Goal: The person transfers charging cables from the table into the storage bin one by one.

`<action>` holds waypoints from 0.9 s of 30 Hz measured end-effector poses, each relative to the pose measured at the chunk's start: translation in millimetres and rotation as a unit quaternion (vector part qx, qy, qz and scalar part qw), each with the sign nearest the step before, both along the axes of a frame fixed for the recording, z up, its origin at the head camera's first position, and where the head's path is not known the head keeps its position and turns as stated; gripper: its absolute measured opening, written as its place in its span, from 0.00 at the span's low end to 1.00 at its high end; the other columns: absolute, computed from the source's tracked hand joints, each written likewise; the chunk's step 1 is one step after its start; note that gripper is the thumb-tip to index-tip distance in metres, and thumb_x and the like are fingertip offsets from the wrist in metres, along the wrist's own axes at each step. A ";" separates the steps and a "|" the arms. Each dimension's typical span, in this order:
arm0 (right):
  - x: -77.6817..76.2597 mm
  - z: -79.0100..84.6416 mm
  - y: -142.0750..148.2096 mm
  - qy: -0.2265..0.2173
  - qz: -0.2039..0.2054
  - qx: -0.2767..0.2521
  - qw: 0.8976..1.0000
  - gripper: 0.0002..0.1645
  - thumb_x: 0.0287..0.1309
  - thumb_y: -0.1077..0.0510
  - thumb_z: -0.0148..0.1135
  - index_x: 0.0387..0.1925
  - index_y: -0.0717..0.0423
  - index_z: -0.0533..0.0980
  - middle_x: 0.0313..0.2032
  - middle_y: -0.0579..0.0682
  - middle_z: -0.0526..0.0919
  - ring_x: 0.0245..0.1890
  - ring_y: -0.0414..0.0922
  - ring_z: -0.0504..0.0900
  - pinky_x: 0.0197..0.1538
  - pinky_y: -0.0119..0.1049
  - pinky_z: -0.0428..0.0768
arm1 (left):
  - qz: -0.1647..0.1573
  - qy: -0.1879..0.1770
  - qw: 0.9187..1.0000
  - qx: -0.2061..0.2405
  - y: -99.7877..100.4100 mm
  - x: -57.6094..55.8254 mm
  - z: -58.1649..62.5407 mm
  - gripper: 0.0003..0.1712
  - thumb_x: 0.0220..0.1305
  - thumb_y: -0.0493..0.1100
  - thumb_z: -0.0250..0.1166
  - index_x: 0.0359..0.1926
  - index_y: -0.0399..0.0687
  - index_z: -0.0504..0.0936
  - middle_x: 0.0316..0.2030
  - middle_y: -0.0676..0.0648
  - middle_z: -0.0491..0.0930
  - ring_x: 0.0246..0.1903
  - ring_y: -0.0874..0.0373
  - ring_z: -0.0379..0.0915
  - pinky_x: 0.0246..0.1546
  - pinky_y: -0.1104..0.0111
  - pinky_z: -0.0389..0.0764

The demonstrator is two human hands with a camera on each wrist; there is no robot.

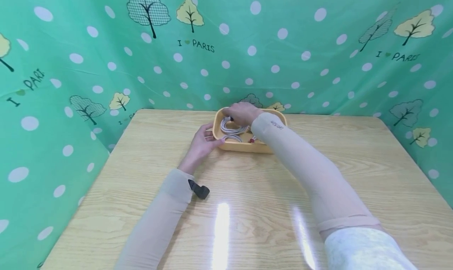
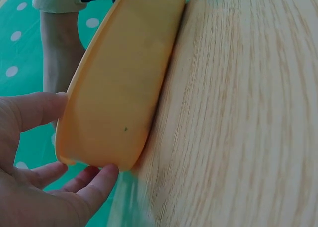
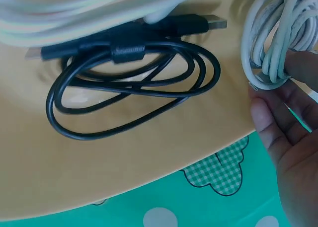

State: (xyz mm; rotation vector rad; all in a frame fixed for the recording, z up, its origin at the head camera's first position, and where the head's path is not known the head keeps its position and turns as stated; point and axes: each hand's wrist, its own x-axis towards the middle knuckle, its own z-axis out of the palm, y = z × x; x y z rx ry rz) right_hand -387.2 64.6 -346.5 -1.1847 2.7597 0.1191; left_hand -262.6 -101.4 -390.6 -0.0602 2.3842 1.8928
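Note:
A yellow plastic tray (image 1: 244,147) stands at the far side of the table with coiled cables inside. My left hand (image 1: 201,146) holds its left end, the thumb at the rim and the fingers against the end wall in the left wrist view. Reaching into the tray, my right hand (image 1: 242,112) pinches a coiled white cable (image 3: 272,48) between thumb and fingers. Beside that coil lies a bundled black USB cable (image 3: 128,52). Another white cable coil (image 3: 99,9) crosses the top of the right wrist view. The right forearm hides part of the tray.
The light wood table (image 1: 226,183) extends on both sides of the tray and in front of it. Behind the tray hangs a green dotted curtain (image 1: 240,81). A small red-ended piece (image 1: 252,140) lies near the tray's front wall.

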 end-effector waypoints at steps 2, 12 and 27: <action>-0.5 -1.4 1.2 -0.004 -0.003 -0.002 1.000 0.20 0.62 0.48 0.61 0.54 0.46 0.75 0.42 0.48 0.83 0.35 0.44 0.80 0.41 0.38 0.81 | 0.000 -0.004 1.000 -0.004 0.4 -0.1 -0.2 0.43 0.54 0.37 0.70 0.68 0.45 0.60 0.58 0.37 0.70 0.57 0.47 0.70 0.55 0.63 0.77; -3.0 -7.2 2.2 -0.024 -0.006 -0.018 1.000 0.16 0.62 0.48 0.62 0.50 0.46 0.75 0.41 0.47 0.83 0.33 0.43 0.80 0.41 0.37 0.81 | 0.004 -0.009 1.000 -0.011 0.3 -0.9 -0.3 0.43 0.54 0.37 0.71 0.68 0.46 0.60 0.58 0.37 0.70 0.57 0.48 0.70 0.55 0.62 0.77; -5.9 -15.4 3.7 -0.025 -0.012 -0.018 0.999 0.12 0.64 0.55 0.60 0.48 0.47 0.76 0.36 0.45 0.81 0.32 0.44 0.79 0.37 0.34 0.79 | 0.005 -0.017 1.000 -0.017 0.8 -1.6 -0.1 0.43 0.55 0.38 0.70 0.69 0.46 0.60 0.57 0.40 0.71 0.57 0.48 0.70 0.55 0.62 0.77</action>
